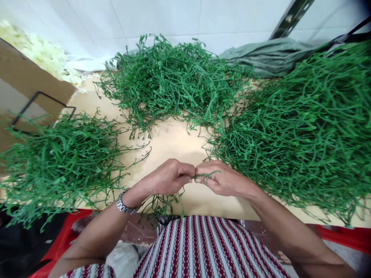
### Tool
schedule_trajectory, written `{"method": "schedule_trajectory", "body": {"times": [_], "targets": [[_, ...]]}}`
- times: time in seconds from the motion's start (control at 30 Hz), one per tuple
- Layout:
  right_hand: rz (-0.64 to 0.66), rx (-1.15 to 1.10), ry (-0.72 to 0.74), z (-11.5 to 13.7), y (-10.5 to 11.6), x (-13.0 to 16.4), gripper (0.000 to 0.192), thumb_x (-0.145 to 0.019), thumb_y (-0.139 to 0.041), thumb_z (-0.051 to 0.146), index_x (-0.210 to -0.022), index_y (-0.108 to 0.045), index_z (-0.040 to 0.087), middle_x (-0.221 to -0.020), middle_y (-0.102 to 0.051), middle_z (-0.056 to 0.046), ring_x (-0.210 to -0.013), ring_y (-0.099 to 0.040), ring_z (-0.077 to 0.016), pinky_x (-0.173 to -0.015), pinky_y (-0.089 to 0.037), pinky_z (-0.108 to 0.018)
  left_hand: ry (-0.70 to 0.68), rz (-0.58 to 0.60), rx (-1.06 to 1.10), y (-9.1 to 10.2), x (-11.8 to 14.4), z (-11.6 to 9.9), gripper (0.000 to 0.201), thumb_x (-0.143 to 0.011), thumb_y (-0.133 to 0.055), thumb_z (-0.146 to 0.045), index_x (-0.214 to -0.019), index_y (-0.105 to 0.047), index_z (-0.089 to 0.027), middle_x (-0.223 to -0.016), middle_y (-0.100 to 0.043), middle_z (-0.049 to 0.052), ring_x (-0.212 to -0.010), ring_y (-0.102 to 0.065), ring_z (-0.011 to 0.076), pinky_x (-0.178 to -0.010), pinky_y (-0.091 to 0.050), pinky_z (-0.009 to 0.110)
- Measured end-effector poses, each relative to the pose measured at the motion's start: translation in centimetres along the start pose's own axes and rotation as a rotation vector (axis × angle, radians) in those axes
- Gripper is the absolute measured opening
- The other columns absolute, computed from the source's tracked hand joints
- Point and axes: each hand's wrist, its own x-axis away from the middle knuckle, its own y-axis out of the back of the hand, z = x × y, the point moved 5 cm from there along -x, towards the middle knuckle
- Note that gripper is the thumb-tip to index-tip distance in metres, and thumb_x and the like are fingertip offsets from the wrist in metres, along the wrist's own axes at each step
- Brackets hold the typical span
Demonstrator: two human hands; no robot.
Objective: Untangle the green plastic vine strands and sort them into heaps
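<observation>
My left hand and my right hand meet above the table, closed with fingertips touching. Between them they pinch a thin green artificial stem, whose forked end curls over my right fingers. Most of its length is hidden by the fingers. Below my left hand a small bunch of similar stems shows at the table's near edge; whether the hand touches it I cannot tell. Loose green stems lie in a left pile, a back pile and a large right pile close to my right forearm.
The pale table top shows between the piles. At the left stand a cardboard box and a black wire frame, with pale yellow flowers behind. Grey-green cloth lies along the tiled wall. Red plastic edges show below the table.
</observation>
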Motion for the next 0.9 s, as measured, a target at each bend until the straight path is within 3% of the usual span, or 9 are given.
{"method": "schedule_trajectory", "body": {"times": [0.1,0.27,0.53,0.67,0.8,0.9], "targets": [[0.117,-0.074,0.146,1.4,-0.2,1.0,0.016,-0.072,-0.040,0.006,-0.066,-0.049,0.017,-0.061,-0.049,0.001,-0.060,-0.042,-0.0104,-0.062,-0.032,-0.023,-0.138,0.145,-0.105,-0.5,0.9,-1.9,0.020,-0.069,-0.039,-0.001,-0.056,-0.037,-0.016,-0.052,-0.031,-0.006,-0.049,-0.030,0.0067,-0.050,-0.025,0.021],[0.268,-0.096,0.251,3.0,-0.1,2.2,0.029,-0.086,-0.042,0.019,-0.057,-0.047,0.017,-0.057,-0.051,0.001,-0.058,-0.043,-0.0104,-0.061,-0.032,-0.024,-0.277,0.318,-0.174,-1.5,1.6,-4.0,0.022,-0.068,-0.043,-0.002,-0.057,-0.033,-0.018,-0.052,-0.038,-0.005,-0.050,-0.034,0.0087,-0.052,-0.028,0.022],[0.244,-0.095,0.354,4.6,0.8,2.4,0.026,-0.081,-0.038,0.009,-0.061,-0.053,0.017,-0.057,-0.055,-0.001,-0.058,-0.047,-0.0117,-0.061,-0.035,-0.025,-0.328,0.371,-0.180,-1.7,1.8,-4.9,0.024,-0.061,-0.040,0.001,-0.058,-0.029,-0.020,-0.053,-0.045,-0.003,-0.051,-0.040,0.0107,-0.054,-0.030,0.024],[0.310,-0.117,0.354,5.2,0.4,2.7,0.028,-0.079,-0.036,0.009,-0.056,-0.049,0.019,-0.055,-0.053,0.000,-0.056,-0.046,-0.0123,-0.060,-0.037,-0.026,-0.333,0.424,-0.122,-2.2,1.9,-5.4,0.027,-0.054,-0.040,0.002,-0.055,-0.025,-0.020,-0.050,-0.046,-0.003,-0.050,-0.041,0.0128,-0.054,-0.030,0.026],[0.385,-0.164,0.339,5.5,0.7,3.0,0.029,-0.080,-0.038,0.010,-0.055,-0.046,0.021,-0.055,-0.052,0.001,-0.055,-0.046,-0.0115,-0.061,-0.038,-0.026,-0.319,0.423,0.034,-1.8,1.9,-5.9,0.027,-0.049,-0.041,0.003,-0.049,-0.026,-0.019,-0.042,-0.041,-0.003,-0.044,-0.036,0.0127,-0.052,-0.029,0.028],[0.423,-0.193,0.301,5.0,2.1,3.7,0.033,-0.085,-0.035,0.014,-0.055,-0.046,0.020,-0.052,-0.050,0.002,-0.054,-0.045,-0.0106,-0.060,-0.037,-0.026,-0.252,0.465,0.229,-0.7,2.1,-5.5,0.024,-0.047,-0.042,0.003,-0.044,-0.032,-0.019,-0.039,-0.038,-0.004,-0.042,-0.034,0.0112,-0.049,-0.029,0.027]]}}
